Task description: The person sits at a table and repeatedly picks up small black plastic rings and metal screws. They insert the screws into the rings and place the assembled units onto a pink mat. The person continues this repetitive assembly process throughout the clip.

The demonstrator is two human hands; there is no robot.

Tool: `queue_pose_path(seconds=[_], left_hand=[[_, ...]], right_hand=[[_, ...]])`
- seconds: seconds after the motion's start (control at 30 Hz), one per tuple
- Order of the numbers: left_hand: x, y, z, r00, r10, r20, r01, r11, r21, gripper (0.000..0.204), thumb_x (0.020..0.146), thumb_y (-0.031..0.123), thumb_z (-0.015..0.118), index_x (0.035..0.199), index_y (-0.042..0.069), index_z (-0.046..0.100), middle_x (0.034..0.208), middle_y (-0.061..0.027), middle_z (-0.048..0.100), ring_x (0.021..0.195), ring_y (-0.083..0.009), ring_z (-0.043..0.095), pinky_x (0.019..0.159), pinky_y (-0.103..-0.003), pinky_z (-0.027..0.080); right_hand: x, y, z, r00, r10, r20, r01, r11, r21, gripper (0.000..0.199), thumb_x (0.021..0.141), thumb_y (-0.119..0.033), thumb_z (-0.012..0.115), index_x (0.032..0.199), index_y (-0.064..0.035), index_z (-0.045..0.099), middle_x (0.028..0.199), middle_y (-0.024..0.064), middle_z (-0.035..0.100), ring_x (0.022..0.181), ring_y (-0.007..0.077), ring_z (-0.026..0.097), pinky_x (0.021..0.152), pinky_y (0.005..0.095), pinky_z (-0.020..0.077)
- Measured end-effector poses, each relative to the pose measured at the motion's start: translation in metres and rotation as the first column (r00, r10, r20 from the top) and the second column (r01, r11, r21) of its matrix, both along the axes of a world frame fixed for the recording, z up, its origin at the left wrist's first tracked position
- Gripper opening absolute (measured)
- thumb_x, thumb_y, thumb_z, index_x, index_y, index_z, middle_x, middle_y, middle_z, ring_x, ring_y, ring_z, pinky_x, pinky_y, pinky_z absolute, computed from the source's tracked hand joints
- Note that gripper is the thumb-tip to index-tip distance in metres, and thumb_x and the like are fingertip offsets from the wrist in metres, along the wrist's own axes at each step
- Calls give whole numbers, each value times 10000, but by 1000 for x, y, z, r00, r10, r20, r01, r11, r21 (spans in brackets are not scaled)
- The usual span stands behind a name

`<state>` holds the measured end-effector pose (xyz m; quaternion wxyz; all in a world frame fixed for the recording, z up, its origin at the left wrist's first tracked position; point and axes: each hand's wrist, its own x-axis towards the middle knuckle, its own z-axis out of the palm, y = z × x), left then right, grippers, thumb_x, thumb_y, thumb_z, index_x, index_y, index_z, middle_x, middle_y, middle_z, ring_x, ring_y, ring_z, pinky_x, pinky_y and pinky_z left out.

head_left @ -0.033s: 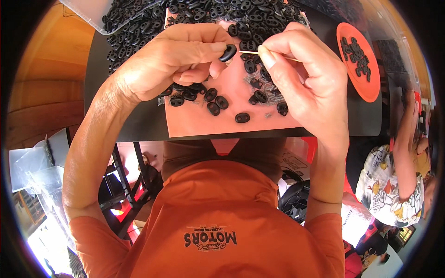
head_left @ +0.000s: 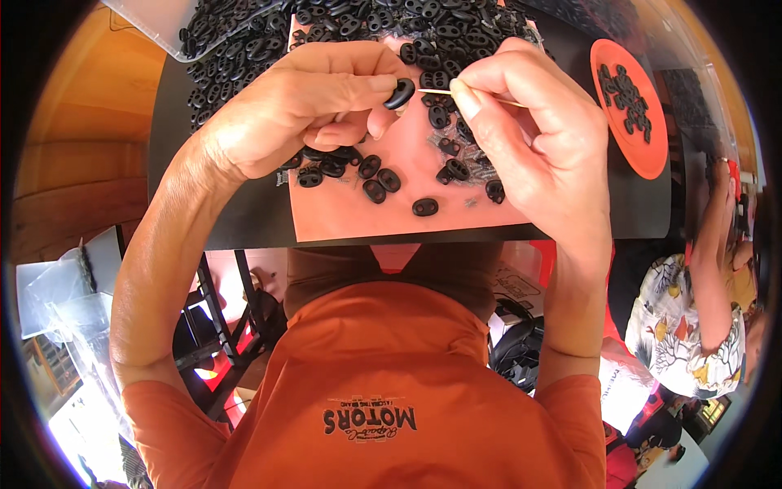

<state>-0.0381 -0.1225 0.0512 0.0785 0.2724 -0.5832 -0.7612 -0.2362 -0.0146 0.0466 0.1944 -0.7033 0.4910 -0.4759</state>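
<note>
Black oval rubber piece (head_left: 399,93) sits pinched in left hand (head_left: 305,106); right hand (head_left: 529,130) pinches thin stick (head_left: 436,92) at upper centre.

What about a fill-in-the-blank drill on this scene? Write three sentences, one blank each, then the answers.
1. The left hand pinches one small black oval piece between thumb and ____.
2. The right hand holds a thin pale ____ toward that piece.
3. The loose black pieces below the hands lie on a ____ mat.

Missing words: forefinger; stick; pink

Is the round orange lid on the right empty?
No, the round orange lid holds a small cluster of black oval pieces.
</note>
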Motion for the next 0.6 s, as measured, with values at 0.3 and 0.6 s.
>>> queue_pose_path(seconds=[0.3,0.6], left_hand=[[2,1,2,1000,-1,-32,0,1000,-4,278,927,282,547,979,9,551,757,-15,536,559,-26,330,467,-180,223],[3,0,2,1000,-9,-14,9,1000,-28,278,931,287,546,984,14,550,757,-7,538,559,-23,330,468,-180,222]], right_hand=[[2,0,1,1000,6,17,-6,1000,11,29,865,76,588,864,51,571,794,20,498,682,58,469,587,191,366],[4,0,2,1000,2,24,-2,1000,10,28,863,74,588,863,50,573,781,15,490,673,57,457,585,194,362]])
